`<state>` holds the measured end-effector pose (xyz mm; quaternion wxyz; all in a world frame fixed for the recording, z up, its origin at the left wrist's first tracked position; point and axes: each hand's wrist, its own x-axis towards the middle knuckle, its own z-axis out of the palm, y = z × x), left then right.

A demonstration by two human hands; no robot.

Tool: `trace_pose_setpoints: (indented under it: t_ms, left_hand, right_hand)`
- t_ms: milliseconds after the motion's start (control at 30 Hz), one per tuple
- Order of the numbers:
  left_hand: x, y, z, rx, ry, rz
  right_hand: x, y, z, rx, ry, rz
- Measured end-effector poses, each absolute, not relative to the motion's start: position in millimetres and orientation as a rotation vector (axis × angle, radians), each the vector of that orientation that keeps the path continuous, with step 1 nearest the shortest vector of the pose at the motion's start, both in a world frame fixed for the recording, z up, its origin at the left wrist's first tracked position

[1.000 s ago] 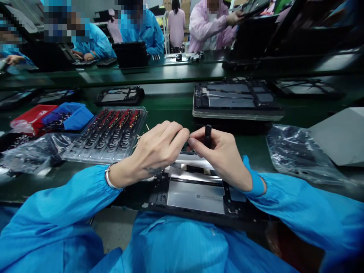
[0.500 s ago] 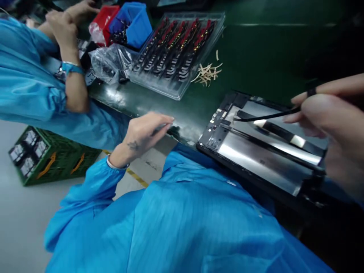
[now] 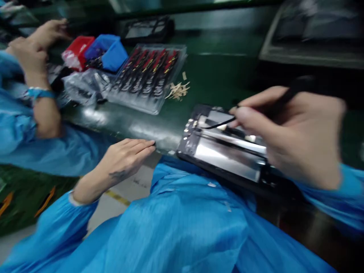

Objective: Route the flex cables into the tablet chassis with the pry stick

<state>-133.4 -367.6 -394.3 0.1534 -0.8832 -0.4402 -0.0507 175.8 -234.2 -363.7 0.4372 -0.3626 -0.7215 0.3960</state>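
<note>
My right hand (image 3: pixel 298 132) grips black tweezers (image 3: pixel 295 89), its fingers closed around them. Their thin curved tip reaches down to the upper left part of an opened tablet (image 3: pixel 224 155). The tablet lies tilted at the bench's front edge, its silvery inside and dark circuit parts showing. Part of its right end is hidden by my right hand. My left hand (image 3: pixel 127 153) is at the bench edge left of the tablet, fingers stretched out side by side. Its thumb is hidden, and nothing shows clearly in it.
A clear plastic tray (image 3: pixel 153 110) with several red and black parts stands beside a pile of pale strips (image 3: pixel 179 91). Farther left are a plastic bag (image 3: pixel 85 85), a red bin (image 3: pixel 79 47) and a blue bin (image 3: pixel 115 55). A co-worker's hands (image 3: pixel 34 53) are at far left.
The camera view has shifted, so more of the right hand shows. The left hand's fingers have straightened from a bent pose. The tweezers' tip remains over the same part of the tablet.
</note>
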Motion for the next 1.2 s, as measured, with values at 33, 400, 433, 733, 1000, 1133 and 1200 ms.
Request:
trace_pose_setpoints:
  t_ms: [33,400,433,733,1000,1133,1200]
  left_hand:
    - [-128.8,-355.9,-383.7,-2.55,-1.215,-0.129]
    - [-14.0,-236.5,-337.5,-2.022,-0.702,-0.435]
    - [-14.3,-233.5,-340.0,-2.035,-0.727,-0.447]
    - [-22.6,-226.8,-341.8,-2.733,-1.509,-1.562]
    - [-23.7,-232.3,-346.1,-2.713,-1.687,-1.727]
    - [-37.0,-238.5,-353.0,-2.779,-1.61,-1.268]
    - [-45.2,-238.5,-355.8,-2.858,-1.544,-0.974]
  right_hand:
    - [172.3,-233.3,-361.1,-0.906,-1.771,0.983]
    - [170.2,-219.4,-364.0,-0.794,-1.525,1.105]
    - [170.1,-219.1,-364.0,-0.783,-1.521,1.115]
    - [174.6,-207.5,-365.9,-0.849,-1.767,0.963]
    - [174.2,-210.6,-372.0,-0.894,-1.837,0.825]
    - [180.1,-213.0,-369.2,-0.939,-1.924,0.712]
    - [188.2,-213.2,-365.8,-0.959,-2.019,0.674]
